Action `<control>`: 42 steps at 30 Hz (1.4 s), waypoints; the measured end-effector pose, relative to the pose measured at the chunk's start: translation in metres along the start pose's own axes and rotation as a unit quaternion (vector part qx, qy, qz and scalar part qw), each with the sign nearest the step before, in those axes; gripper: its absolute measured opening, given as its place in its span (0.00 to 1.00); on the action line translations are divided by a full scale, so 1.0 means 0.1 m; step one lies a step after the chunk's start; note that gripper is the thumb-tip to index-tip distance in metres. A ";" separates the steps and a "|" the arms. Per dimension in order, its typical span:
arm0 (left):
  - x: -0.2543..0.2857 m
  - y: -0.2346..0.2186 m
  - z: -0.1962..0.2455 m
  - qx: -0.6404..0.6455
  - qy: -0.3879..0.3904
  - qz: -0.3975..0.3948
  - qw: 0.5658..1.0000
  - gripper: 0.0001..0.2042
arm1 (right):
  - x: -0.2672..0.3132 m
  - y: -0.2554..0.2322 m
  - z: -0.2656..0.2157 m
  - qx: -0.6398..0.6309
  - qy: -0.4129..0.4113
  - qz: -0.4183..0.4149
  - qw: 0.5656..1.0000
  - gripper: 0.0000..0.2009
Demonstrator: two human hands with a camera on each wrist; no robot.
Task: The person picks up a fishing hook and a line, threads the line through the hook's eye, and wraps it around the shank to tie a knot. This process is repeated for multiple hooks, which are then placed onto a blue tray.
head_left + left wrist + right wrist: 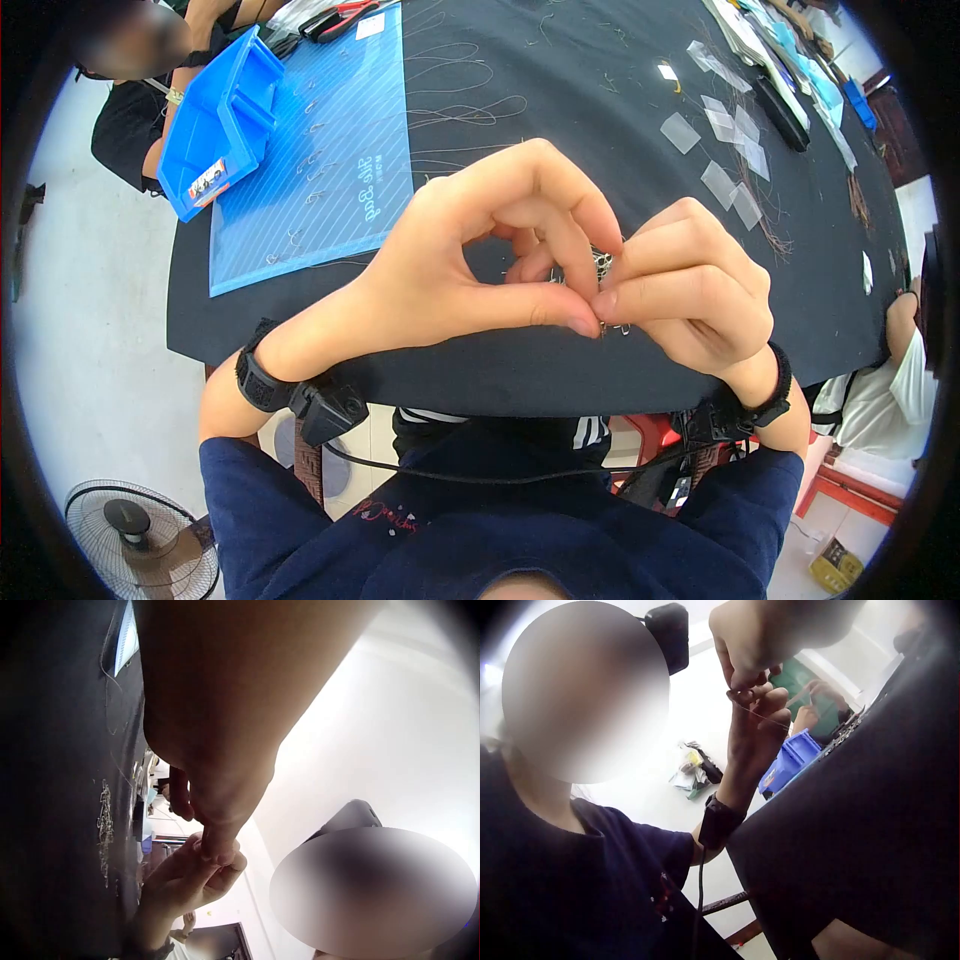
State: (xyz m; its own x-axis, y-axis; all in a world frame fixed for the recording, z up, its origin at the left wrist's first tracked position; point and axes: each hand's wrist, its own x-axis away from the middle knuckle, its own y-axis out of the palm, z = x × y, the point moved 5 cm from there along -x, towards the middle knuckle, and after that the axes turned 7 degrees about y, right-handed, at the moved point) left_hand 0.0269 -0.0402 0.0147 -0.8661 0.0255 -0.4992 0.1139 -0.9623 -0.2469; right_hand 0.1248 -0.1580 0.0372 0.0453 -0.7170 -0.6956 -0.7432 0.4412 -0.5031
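Both hands meet fingertip to fingertip above the dark table. My left hand [470, 250] pinches with thumb and index finger, its other fingers curved above. Against them my right hand [695, 285] also pinches, thumb and index finger together. In the right wrist view a thin thread [761, 715] runs from the joined fingertips past the fingers of the left hand [757, 727]; which end each hand pinches cannot be told. Small metal pieces [602, 262] lie partly hidden behind the hands, and show as a loose pile [105, 832] in the left wrist view.
A blue file bag [330, 170] with threaded hooks lies at the left, a blue bin [215, 130] on its edge. Red-handled pliers [338, 20] lie beyond. Clear plastic squares [720, 120] and brown strands are scattered at the right. Other people sit around the table.
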 end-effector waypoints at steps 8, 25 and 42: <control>0.00 0.01 -0.03 0.005 -0.007 0.040 0.999 0.22 | 0.00 -0.01 0.06 -0.021 0.042 0.001 0.999 0.10; 0.05 -0.07 -0.14 -0.051 -0.125 0.116 0.984 0.07 | 0.06 0.02 0.27 -0.086 0.188 0.020 0.978 0.09; 0.05 -0.11 -0.15 -0.146 -0.104 0.134 0.975 0.05 | 0.14 0.10 0.39 -0.207 0.322 0.007 0.924 0.09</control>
State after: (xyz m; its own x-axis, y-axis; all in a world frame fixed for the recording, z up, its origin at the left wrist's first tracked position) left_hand 0.0285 -0.0259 0.0026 -0.8624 -0.3014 -0.4066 0.4577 -0.8075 -0.3722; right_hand 0.1436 -0.1428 0.0022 -0.2731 -0.9444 -0.1832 -0.9387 0.3033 -0.1640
